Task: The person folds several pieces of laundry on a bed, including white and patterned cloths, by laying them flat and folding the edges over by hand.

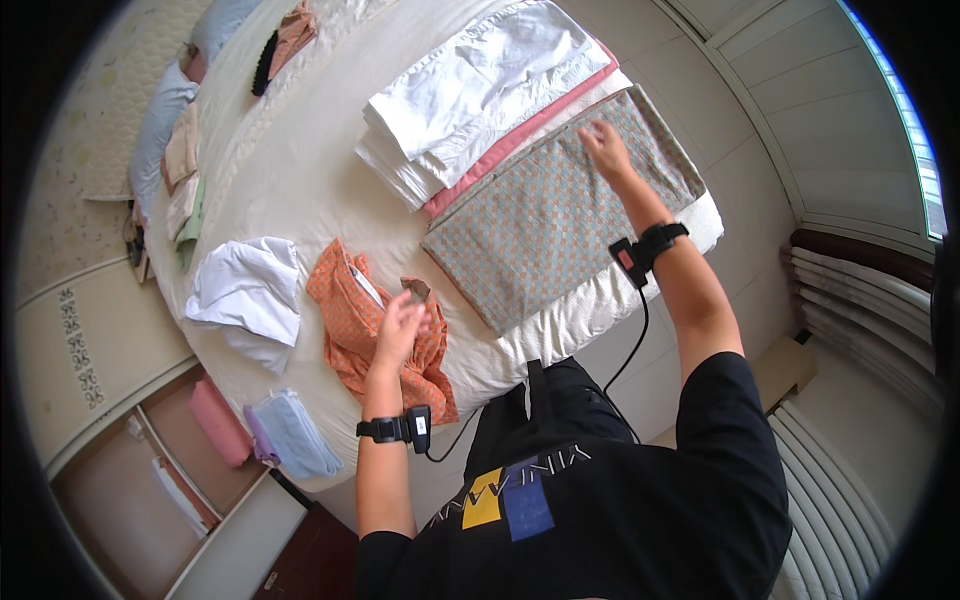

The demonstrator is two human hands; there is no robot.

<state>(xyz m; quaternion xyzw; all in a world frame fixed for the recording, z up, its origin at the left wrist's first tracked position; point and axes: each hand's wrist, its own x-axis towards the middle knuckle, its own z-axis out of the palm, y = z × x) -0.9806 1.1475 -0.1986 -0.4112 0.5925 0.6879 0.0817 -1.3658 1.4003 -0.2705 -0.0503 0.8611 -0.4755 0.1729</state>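
Note:
On the bed in front of me lies a folded grey-green and orange patterned cloth point(540, 217). My right hand point(606, 152) is over its far right part, fingers apart, gripping nothing; whether it touches the cloth I cannot tell. My left hand point(401, 330) is above a crumpled orange patterned cloth point(341, 307), with fingers apart and holding nothing that shows. A brown corner of fabric sticks up just beyond its fingertips. Behind the grey-green cloth is a stack of folded white cloths point(480, 82) beside a folded pink cloth point(495, 154).
A crumpled white cloth point(251, 292) and folded light-blue cloths point(296, 435) lie at the bed's left side. Pillows point(161, 124) and small garments are farther back. Cables hang from both wristbands. A radiator point(832, 495) stands at the right.

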